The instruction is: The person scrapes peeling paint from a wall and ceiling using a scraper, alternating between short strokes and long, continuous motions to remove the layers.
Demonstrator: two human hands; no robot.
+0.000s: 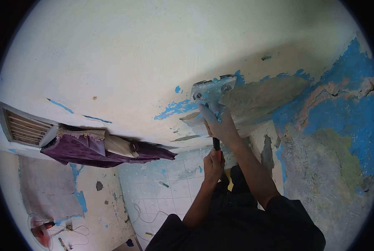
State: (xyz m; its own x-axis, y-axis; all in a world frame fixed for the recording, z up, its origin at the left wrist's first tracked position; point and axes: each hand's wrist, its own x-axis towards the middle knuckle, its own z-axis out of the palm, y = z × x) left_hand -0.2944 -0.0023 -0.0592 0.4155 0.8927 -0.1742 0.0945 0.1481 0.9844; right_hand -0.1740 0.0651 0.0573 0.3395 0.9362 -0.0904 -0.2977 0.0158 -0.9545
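A long-handled wall scraper, with a wide metal blade and two bolts, lies against the cream-painted wall. My right hand is closed around it just below the blade; its index finger or thumb points up along the neck. Lower down, my left hand wraps the black and red handle. The blade's edge meets a strip of flaked paint, where blue patches show. To its right a grey bare plaster area spreads along the wall.
Purple cloth hangs at left beside a slatted vent. The right wall has peeling blue paint and a crack. Below, the tiled floor carries paint flakes and a cable. A red fan stands at lower left.
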